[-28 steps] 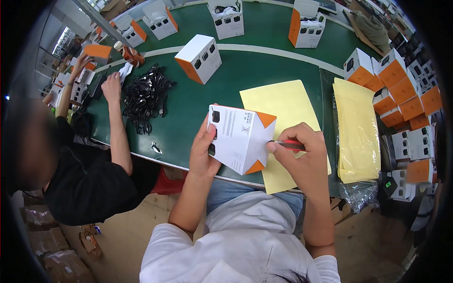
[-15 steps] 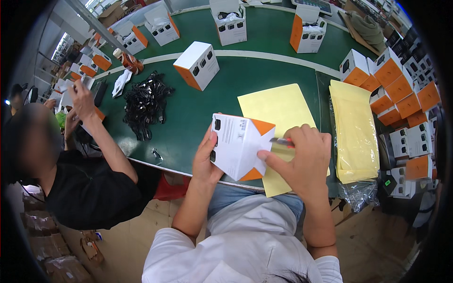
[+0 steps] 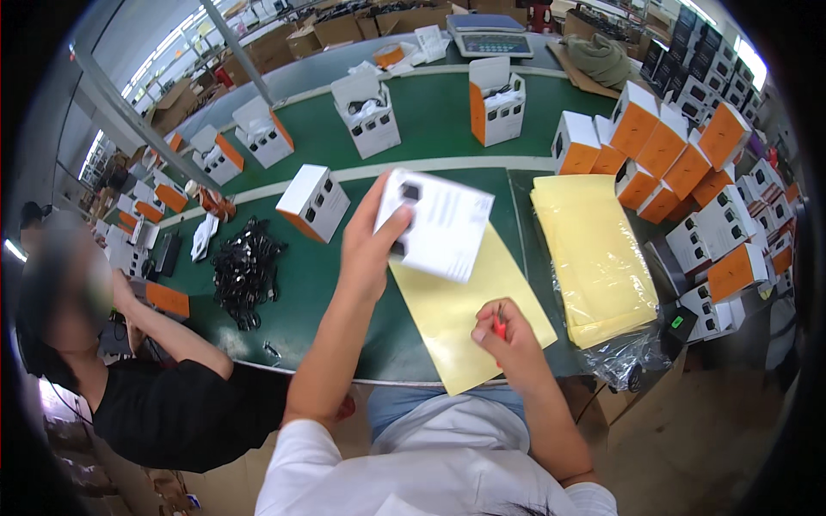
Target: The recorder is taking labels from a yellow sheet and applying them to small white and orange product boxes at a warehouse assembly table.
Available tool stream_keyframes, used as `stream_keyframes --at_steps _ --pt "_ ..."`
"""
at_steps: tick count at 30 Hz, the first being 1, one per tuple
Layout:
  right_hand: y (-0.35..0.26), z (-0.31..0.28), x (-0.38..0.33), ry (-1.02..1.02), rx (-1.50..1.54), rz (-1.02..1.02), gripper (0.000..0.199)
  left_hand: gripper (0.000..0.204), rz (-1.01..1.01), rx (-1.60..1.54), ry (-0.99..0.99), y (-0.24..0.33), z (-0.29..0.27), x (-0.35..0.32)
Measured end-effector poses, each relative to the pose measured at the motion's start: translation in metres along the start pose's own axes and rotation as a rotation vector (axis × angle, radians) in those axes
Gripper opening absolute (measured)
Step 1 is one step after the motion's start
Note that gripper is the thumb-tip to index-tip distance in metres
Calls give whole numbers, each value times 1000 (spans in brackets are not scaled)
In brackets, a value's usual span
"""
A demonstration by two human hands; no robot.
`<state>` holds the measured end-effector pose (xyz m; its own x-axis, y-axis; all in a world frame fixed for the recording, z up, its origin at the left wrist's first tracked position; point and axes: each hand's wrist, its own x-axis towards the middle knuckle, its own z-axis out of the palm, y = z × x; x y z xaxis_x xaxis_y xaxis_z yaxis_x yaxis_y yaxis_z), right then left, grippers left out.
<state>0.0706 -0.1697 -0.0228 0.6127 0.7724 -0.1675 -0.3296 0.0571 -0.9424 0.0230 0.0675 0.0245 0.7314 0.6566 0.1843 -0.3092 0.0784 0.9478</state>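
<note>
I see my left hand (image 3: 368, 245) lifted up over the green table (image 3: 361, 322), holding a white box (image 3: 437, 225) by its left edge. The thumb lies on the side facing me and the other fingers are tucked behind it, so the box is pinched between them. The box looks a bit blurry. It hangs in the air above the far end of a yellow sheet (image 3: 460, 314) that lies flat on the table in front of me.

My right hand (image 3: 506, 334) is lower and closer to my body, resting over the near part of that same yellow sheet. Its fingers are curled in tight around a small red thing (image 3: 499, 328) (maybe a pen or a little tool, I cannot tell which). Only a bit of red peeks out.

So the box is up and away from my right hand, toward the far left of it, and the two are apart, not touching. The left hand is the one that has the box. The long side of the box runs left to right, tipped a little, with its right end lower.

To the right lies a pile of yellow bags (image 3: 589, 254), and past that many orange and white boxes (image 3: 680, 163). Another person in a black shirt (image 3: 185, 413) sits at my left.
</note>
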Motion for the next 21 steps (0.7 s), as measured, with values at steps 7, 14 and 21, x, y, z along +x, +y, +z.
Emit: stream_keyframes --at_steps 7,14,21 --pt "29 -15 -21 64 75 -32 23 63 447 965 -155 -76 134 162" --pt "29 -26 -27 -52 105 -19 33 67 211 1320 -146 -138 229 218" --pt "30 -37 -21 -33 141 -108 47 63 502 802 -184 -100 173 205"
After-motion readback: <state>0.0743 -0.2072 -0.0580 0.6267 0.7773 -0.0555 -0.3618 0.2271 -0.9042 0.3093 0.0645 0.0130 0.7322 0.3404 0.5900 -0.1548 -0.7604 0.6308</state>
